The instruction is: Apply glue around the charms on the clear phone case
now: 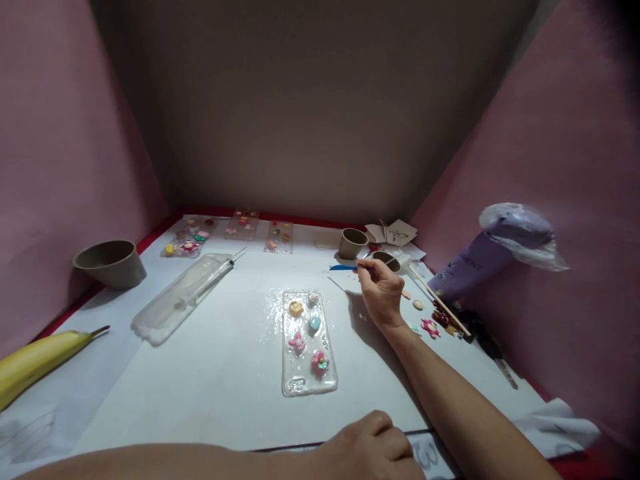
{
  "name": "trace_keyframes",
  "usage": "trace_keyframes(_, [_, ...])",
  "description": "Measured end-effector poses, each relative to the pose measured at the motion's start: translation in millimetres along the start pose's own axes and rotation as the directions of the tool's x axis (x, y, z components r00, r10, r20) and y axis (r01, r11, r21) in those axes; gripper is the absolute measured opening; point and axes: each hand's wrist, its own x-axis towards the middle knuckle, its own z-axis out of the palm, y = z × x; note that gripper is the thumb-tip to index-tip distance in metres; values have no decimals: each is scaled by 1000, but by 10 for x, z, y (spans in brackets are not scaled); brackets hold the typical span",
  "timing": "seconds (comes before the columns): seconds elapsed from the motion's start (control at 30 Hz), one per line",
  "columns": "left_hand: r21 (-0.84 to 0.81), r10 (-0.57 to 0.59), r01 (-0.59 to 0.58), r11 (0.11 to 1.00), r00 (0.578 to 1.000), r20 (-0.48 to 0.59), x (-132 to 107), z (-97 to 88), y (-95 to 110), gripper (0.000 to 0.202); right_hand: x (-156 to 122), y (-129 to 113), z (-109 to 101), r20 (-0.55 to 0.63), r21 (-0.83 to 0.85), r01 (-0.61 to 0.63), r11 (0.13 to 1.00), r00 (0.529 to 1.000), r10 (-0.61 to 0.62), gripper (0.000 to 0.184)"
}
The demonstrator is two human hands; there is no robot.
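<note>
My right hand [380, 293] is raised over the right of the table, fingers pinched round a small blue knife-shaped tool [342, 267] whose blade points left. Below and left of it lies a clear phone case [306, 380], shiny with a wet-looking coating. Several small charms are on the case, among them a pink rabbit [297, 342], a pink flower [320, 363], a blue charm [315, 324] and a yellow one [297, 308]. My left hand [370, 448] rests curled at the table's near edge, with its fingertips hidden.
Decorated cases [189, 237] stand along the back. A clear syringe-like item [183, 300], an oval pot [111, 263] and a banana [45, 357] are left. Two cups [353, 244], loose charms [430, 327], a wooden stick [440, 299] and a purple bag [470, 267] are right.
</note>
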Motion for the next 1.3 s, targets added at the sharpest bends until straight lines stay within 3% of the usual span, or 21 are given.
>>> trace_keyframes(0.13, [-1, -1, 1, 1000, 998, 62, 12, -10, -1, 26, -37, -64, 0, 51, 158, -25, 987, 999, 17, 15])
trace_keyframes(0.27, [-21, -4, 5, 1000, 996, 88, 22, -35, -4, 26, -100, -201, -43, 74, 186, 95, 978, 991, -111, 13])
trace_keyframes(0.43, [-21, -26, 30, 999, 991, 134, 35, -67, 18, 24, -163, -374, -103, 140, 203, 332, 921, 921, -363, 16])
trace_keyframes(0.63, [-31, -42, 46, 998, 992, 116, 46, -65, 21, 32, -202, -441, -77, 186, 253, 444, 860, 850, -493, 21])
trace_keyframes(0.8, [-18, -35, 36, 999, 999, 25, 37, -59, 15, 32, -213, -422, -52, 217, 266, 492, 829, 807, -549, 22])
trace_keyframes(0.97, [-11, -32, 31, 999, 995, -96, 30, -46, 28, 35, -212, -415, -44, 215, 275, 507, 817, 796, -566, 22])
trace_keyframes(1.3, [-2, -33, 33, 999, 993, -115, 45, -71, 22, 33, -215, -416, -43, 232, 268, 495, 827, 800, -554, 21])
